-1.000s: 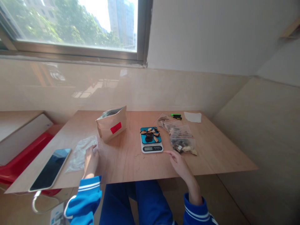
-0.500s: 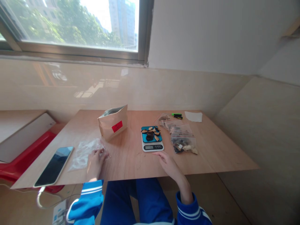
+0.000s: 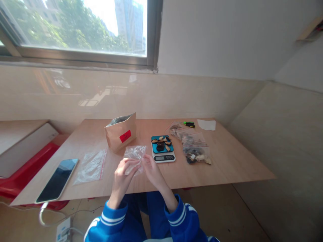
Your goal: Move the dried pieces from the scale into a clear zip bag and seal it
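Both my hands are raised a little above the wooden table point(image 3: 227, 161), close together. My left hand point(image 3: 123, 175) and my right hand point(image 3: 151, 170) pinch a small clear zip bag point(image 3: 135, 159) between them. Its contents, if any, cannot be made out. Just beyond my right hand stands a digital kitchen scale point(image 3: 163, 158) with a teal tray, heaped with dark and tan pieces. A flat clear zip bag point(image 3: 91, 167) lies on the table left of my left hand.
A kraft paper pouch point(image 3: 120, 132) with a red label stands at the back left. Several filled zip bags point(image 3: 196, 154) lie right of the scale, near a green-and-black tool point(image 3: 189, 123) and white paper point(image 3: 207, 125). A phone point(image 3: 57, 180) lies near the left edge, with a red seat point(image 3: 32, 161) beyond.
My left hand has lifted the small clear bag off the flat bag and moved right. My right hand has come left to meet it, and both now hold the small bag.
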`<state>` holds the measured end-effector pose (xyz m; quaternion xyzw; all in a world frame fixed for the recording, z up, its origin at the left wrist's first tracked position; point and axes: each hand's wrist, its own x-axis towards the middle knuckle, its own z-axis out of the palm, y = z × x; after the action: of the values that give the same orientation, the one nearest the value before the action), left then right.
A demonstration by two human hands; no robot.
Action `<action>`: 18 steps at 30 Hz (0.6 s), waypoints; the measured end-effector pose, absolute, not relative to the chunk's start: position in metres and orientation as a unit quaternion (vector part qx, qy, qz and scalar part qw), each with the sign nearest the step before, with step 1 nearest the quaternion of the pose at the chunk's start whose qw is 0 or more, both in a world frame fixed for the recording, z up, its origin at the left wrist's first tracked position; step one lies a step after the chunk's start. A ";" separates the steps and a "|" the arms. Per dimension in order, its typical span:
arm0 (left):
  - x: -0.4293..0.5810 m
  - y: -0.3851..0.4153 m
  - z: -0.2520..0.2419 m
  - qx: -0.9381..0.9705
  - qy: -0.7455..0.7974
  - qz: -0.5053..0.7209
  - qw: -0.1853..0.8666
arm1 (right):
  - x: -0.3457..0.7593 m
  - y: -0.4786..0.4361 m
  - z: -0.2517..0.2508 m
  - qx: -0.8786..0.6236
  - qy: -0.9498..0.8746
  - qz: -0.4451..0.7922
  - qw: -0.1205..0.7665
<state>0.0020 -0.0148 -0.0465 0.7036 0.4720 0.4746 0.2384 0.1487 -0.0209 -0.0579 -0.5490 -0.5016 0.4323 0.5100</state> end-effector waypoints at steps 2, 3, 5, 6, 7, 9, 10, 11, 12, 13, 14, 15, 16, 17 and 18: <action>0.009 -0.019 -0.042 0.698 0.454 0.489 0.260 | 0.148 -0.017 -0.057 -0.537 -0.494 0.447 0.518; 0.011 -0.020 -0.041 0.684 0.460 0.497 0.272 | 0.149 -0.017 -0.056 -0.527 -0.501 0.453 0.516; 0.013 -0.020 -0.041 0.632 0.491 0.521 0.296 | 0.157 -0.019 -0.054 -0.510 -0.527 0.454 0.505; 0.014 -0.019 -0.041 0.605 0.502 0.537 0.306 | 0.163 -0.020 -0.053 -0.506 -0.544 0.443 0.501; 0.014 -0.018 -0.042 0.580 0.506 0.555 0.315 | 0.171 -0.020 -0.054 -0.508 -0.560 0.420 0.502; 0.013 -0.016 -0.044 0.547 0.504 0.584 0.327 | 0.192 -0.015 -0.059 -0.531 -0.588 0.325 0.517; 0.013 -0.016 -0.045 0.538 0.501 0.592 0.329 | 0.204 -0.009 -0.064 -0.549 -0.599 0.264 0.519; 0.013 -0.015 -0.047 0.534 0.501 0.597 0.328 | 0.217 -0.001 -0.069 -0.571 -0.606 0.203 0.516; 0.012 -0.014 -0.048 0.534 0.503 0.599 0.322 | 0.229 0.008 -0.075 -0.594 -0.613 0.157 0.497; 0.013 -0.014 -0.050 0.538 0.503 0.600 0.312 | 0.241 0.018 -0.082 -0.617 -0.618 0.130 0.470; 0.013 -0.013 -0.051 0.545 0.499 0.602 0.303 | 0.252 0.028 -0.088 -0.636 -0.625 0.118 0.437; 0.015 -0.013 -0.052 0.554 0.494 0.601 0.294 | 0.261 0.038 -0.094 -0.650 -0.633 0.113 0.405; 0.016 -0.014 -0.054 0.564 0.489 0.600 0.288 | 0.268 0.047 -0.099 -0.659 -0.641 0.112 0.377; 0.018 -0.014 -0.055 0.572 0.484 0.599 0.283 | 0.273 0.055 -0.104 -0.663 -0.649 0.110 0.356; 0.020 -0.015 -0.055 0.578 0.480 0.598 0.278 | 0.276 0.062 -0.108 -0.665 -0.655 0.107 0.342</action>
<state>0.0203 -0.0150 -0.0555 0.5782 0.4802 0.5982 0.2779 0.2756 0.0621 -0.1078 -0.6651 -0.6549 0.1068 0.3425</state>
